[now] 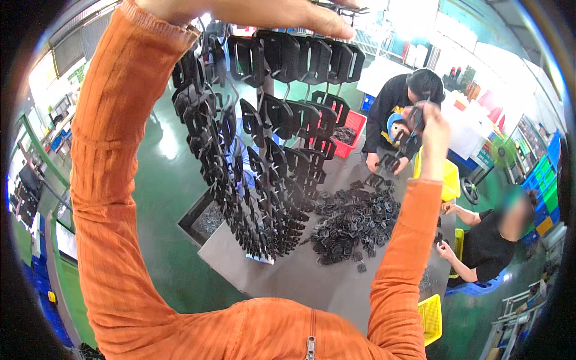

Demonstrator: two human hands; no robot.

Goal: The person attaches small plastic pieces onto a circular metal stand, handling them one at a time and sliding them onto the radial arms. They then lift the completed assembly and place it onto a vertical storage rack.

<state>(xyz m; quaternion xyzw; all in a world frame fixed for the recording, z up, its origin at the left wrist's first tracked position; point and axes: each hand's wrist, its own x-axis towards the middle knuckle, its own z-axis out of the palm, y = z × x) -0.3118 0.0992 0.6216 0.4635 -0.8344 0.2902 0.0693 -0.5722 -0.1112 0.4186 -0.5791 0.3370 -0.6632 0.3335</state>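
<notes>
Black plastic plates (282, 57) with slots hang on wire hooks in long vertical strings, in front of me and to the left. My left hand (258, 13) reaches over the top row with its fingers stretched out; the upper edge cuts part of it off. At the right, my raised right hand (434, 135) is closed on a black plastic piece (415, 119). More black pieces (390, 161) show below it, close to a co-worker's hands; whether they link to mine I cannot tell. A heap of loose black pieces (354, 225) lies on the grey table (264, 276).
A co-worker in black (384, 114) stands across the table; another person (489, 252) sits at the right. Yellow baskets (431, 318) line the right side. A red crate (359, 126) stands behind the strings, a dark tray (198, 222) at the table's left corner.
</notes>
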